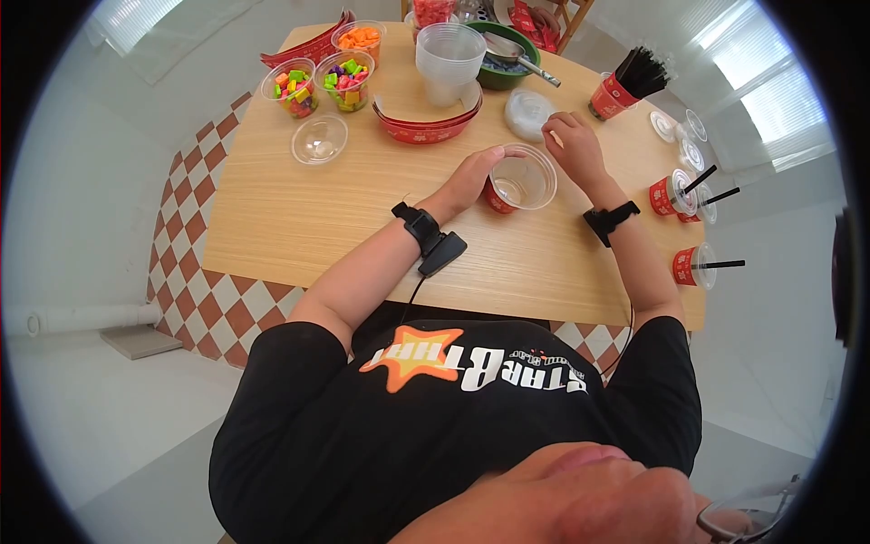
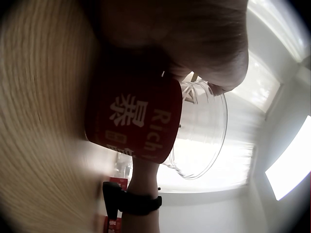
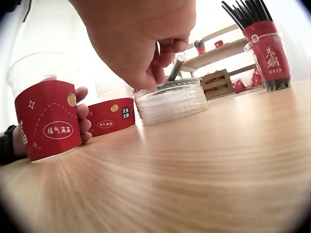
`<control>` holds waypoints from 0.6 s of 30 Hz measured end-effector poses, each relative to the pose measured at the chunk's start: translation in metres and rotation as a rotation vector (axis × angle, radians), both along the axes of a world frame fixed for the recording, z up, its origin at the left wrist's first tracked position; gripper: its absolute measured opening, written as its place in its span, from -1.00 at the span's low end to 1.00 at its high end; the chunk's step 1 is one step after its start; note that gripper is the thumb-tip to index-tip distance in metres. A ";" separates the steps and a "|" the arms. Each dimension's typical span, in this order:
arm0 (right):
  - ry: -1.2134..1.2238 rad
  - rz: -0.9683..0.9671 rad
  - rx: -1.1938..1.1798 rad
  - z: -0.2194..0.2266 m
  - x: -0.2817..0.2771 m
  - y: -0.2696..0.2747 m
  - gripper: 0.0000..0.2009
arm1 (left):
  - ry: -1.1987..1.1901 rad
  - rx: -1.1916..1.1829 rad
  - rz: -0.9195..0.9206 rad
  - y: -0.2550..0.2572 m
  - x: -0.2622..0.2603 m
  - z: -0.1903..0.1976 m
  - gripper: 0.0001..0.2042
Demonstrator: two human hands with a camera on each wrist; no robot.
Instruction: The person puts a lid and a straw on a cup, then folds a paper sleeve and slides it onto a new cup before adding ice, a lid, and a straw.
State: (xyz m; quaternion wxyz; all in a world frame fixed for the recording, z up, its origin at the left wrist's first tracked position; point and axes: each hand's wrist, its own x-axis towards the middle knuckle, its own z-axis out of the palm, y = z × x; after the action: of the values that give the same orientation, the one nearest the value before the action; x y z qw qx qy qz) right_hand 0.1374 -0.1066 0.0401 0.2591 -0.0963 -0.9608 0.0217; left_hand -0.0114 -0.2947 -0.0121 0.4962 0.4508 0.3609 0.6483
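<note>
Lid stack (image 1: 527, 116) is roughly 10 o'clock off the nearer right hand (image 1: 577, 150) (can't tell if it's pinching anything), left hand (image 1: 467, 188) gripping the cup (image 1: 524, 181).

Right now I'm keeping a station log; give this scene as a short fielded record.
Left hand: holds a clear plastic cup in a red paper sleeve
Right hand: near a stack of round clear plastic lids; nothing seen in its grasp
Far left: two clear plastic cups of multicoloured cubes
Far centre: a tall stack of clear plastic cups
Right edge: three red-sleeved clear plastic cups with black straws
</note>
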 end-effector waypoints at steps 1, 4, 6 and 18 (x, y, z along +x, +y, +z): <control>0.007 -0.027 -0.006 0.001 0.000 -0.002 -0.91 | -0.002 -0.001 0.000 0.000 0.000 -0.001 -0.50; 0.039 -0.044 -0.001 0.002 0.002 -0.004 -0.90 | 0.043 0.035 0.024 0.001 0.000 -0.002 -0.50; 0.133 -0.004 0.051 0.010 0.004 -0.008 -0.89 | -0.008 0.014 0.014 0.001 0.001 -0.001 -0.50; 0.356 -0.058 -1.129 0.024 0.029 -0.076 -0.79 | 0.001 0.013 0.054 0.007 0.003 -0.007 -0.49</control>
State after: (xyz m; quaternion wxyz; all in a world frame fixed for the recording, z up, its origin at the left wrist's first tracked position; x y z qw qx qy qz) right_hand 0.1659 -0.1831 0.0642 0.3257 -0.2405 -0.7393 0.5381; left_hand -0.0084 -0.2880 -0.0188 0.4754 0.4447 0.3688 0.6635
